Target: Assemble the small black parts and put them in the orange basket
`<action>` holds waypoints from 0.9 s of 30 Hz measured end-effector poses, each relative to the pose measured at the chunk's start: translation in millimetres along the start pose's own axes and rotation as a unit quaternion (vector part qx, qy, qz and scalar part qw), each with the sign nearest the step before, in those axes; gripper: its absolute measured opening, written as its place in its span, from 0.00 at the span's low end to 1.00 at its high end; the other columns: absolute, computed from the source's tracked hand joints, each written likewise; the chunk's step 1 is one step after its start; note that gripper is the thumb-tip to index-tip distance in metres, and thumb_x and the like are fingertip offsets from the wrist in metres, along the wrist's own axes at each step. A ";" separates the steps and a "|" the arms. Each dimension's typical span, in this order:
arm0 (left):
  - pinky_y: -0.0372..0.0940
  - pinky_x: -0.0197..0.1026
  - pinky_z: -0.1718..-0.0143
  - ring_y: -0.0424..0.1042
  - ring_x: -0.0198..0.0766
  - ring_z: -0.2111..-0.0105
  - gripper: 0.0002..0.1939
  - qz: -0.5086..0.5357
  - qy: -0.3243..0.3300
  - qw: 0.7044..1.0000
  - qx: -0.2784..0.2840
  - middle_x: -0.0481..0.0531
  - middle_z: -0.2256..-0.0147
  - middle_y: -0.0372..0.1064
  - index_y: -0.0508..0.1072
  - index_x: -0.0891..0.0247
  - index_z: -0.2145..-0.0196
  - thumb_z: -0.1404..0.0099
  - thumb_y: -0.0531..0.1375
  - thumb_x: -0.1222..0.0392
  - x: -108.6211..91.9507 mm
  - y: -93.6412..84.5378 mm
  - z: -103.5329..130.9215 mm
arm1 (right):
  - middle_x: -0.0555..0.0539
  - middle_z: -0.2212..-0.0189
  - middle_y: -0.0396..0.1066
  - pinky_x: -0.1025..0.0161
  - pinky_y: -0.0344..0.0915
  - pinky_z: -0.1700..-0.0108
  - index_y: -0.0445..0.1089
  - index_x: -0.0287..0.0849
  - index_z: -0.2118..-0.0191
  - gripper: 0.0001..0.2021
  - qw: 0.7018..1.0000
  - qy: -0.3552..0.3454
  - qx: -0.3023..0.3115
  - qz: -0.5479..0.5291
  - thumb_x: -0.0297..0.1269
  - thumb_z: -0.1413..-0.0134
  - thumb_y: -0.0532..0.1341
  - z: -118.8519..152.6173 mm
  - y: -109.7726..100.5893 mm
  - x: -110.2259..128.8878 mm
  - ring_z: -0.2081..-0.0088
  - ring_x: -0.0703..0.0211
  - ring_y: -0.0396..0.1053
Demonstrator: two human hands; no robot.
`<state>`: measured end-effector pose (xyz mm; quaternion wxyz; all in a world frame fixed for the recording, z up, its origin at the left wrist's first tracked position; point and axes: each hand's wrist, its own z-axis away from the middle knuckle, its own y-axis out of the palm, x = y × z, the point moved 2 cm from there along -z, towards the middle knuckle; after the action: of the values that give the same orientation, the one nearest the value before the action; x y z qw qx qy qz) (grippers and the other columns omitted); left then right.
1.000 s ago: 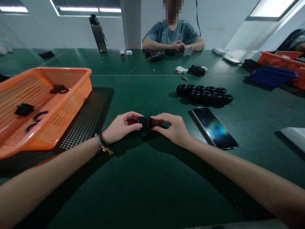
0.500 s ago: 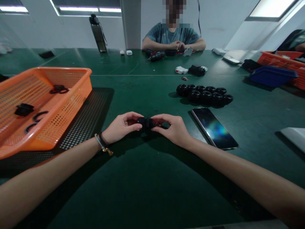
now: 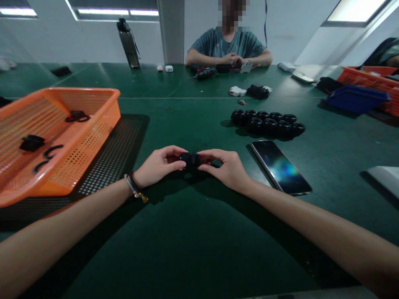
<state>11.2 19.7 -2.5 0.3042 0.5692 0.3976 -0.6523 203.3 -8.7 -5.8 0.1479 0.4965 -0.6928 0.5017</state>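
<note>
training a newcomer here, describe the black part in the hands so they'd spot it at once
On the green table, look between the orange basket at left and the phone at right. There the left hand and right hand pinch a small black part from either end. Unlike the rounded black parts beyond the phone, it is held.

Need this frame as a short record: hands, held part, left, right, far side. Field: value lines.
hands: left hand and right hand grip opposite ends of one part
held part: small black part, detail too dark to read
left: orange basket with black pieces inside
right: phone, cluster of black rounded parts beyond it
far side: seated person, drill, upright bottle
</note>
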 end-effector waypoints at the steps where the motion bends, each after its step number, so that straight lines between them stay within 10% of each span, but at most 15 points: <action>1: 0.66 0.40 0.63 0.68 0.32 0.69 0.19 0.001 -0.001 1.000 0.001 0.49 0.66 0.70 0.68 0.67 0.61 0.50 0.64 0.58 -0.2 -0.1 0.0 | 0.48 0.67 0.77 0.64 0.71 0.65 0.74 0.39 0.60 0.11 1.000 -0.001 0.001 0.001 0.29 0.54 0.67 0.0 -0.1 0.2 0.69 0.61 0.73; 27: 0.67 0.38 0.64 0.68 0.31 0.70 0.18 0.011 -0.005 1.000 -0.003 0.48 0.67 0.70 0.69 0.67 0.62 0.51 0.64 0.59 -0.2 0.0 -0.1 | 0.49 0.67 0.77 0.65 0.71 0.64 0.74 0.40 0.60 0.13 0.999 -0.022 -0.019 0.018 0.26 0.56 0.66 1.3 0.4 0.7 0.69 0.63 0.73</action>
<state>11.4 19.8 -2.3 0.3155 0.5691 0.3917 -0.6505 203.0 -10.2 -6.2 0.1330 0.4920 -0.7143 0.4797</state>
